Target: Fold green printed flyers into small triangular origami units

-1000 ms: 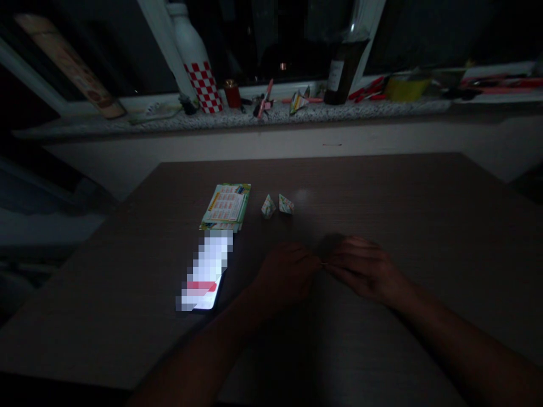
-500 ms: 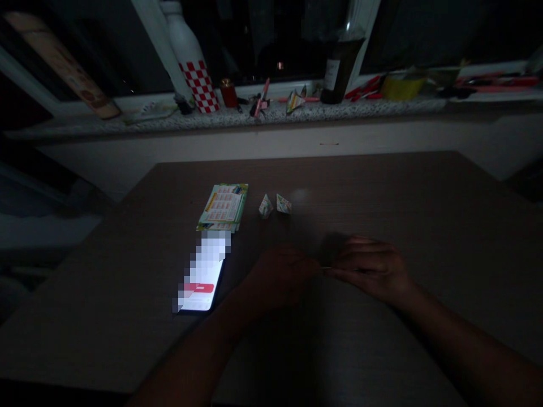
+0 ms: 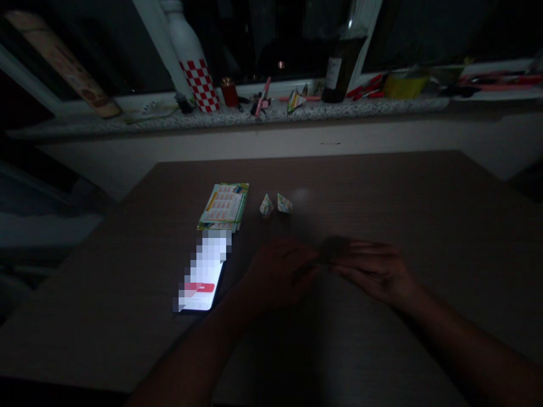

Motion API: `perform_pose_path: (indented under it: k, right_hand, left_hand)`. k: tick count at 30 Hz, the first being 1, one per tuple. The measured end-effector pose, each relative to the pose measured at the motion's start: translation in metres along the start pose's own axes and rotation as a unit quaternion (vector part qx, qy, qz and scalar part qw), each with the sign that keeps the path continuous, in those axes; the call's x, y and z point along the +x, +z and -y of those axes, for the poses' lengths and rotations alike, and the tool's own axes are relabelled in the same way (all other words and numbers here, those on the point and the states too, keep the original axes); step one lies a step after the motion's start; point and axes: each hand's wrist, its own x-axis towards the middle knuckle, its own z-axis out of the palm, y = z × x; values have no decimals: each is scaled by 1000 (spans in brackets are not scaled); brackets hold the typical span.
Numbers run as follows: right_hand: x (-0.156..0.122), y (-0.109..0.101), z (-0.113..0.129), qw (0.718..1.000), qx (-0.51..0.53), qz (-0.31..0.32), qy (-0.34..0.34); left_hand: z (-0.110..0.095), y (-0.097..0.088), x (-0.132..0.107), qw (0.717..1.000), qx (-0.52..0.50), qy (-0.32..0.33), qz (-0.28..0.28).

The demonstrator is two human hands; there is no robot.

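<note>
The scene is very dark. My left hand (image 3: 278, 271) and my right hand (image 3: 373, 268) rest close together on the brown table (image 3: 424, 198), fingertips meeting over a small dark piece (image 3: 333, 249) that I cannot make out. Both hands look pinched on it. Beyond them lie two small folded paper shapes (image 3: 275, 204). A stack of printed paper sheets (image 3: 224, 206) lies to the left, with a lit phone (image 3: 203, 277) just in front of it.
A stone windowsill (image 3: 254, 116) runs along the back with a white bottle with red checks (image 3: 193, 56), a dark glass bottle (image 3: 341, 62), pens, a small red can (image 3: 229, 92) and another folded paper shape (image 3: 296, 100).
My hands have shifted slightly, fingers working the small piece; the thin light edge seen between my fingertips earlier is now hidden. The view has barely moved.
</note>
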Motion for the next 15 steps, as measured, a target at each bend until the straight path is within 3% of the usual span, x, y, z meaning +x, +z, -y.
perform_pose_path:
  k: [6, 15]
  right_hand:
    - [3, 6, 5, 999, -6, 13, -39]
    - [8, 1, 10, 998, -23, -14, -60]
  left_hand:
    - [-7, 3, 7, 998, -7, 58, -25]
    - [-1, 0, 4, 999, 0, 54, -4]
